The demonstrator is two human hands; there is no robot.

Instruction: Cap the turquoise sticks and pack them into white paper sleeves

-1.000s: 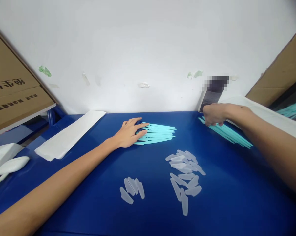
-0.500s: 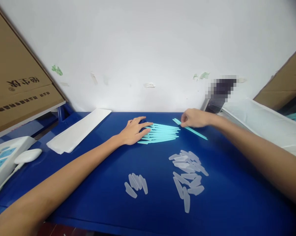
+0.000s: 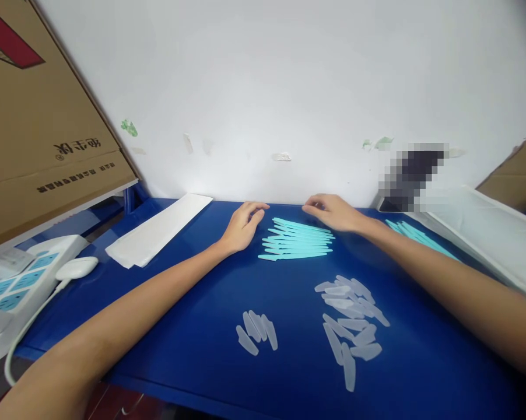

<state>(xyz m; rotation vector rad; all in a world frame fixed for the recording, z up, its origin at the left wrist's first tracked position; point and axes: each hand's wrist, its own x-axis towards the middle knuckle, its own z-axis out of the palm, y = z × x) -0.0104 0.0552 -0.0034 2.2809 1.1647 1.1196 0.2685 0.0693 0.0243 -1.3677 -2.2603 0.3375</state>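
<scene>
- Beside the left end of the fan of turquoise strips (image 3: 300,240), the left hand (image 3: 245,226) is placed just apart from it; its grip is loose, thumb and fingers separated, with nothing held.
- Just beyond the right part of the fan, the right hand (image 3: 328,211) has its fingers bent; no strip shows in this grip, but I cannot tell whether the fingertips meet.
- The fan itself lies flat on the blue table (image 3: 193,350), its left ends not even.
- To the right of the fan, well apart, is a second bunch of turquoise strips (image 3: 420,238).
- Nearer to the person than the fan lie a big group of translucent pieces (image 3: 339,303) and a small group (image 3: 269,332).
- For good arranging, I think both hands should touch the fan lightly from its two ends, and straighten the strips without pressing down, because such thin strips could slide over each other.
</scene>
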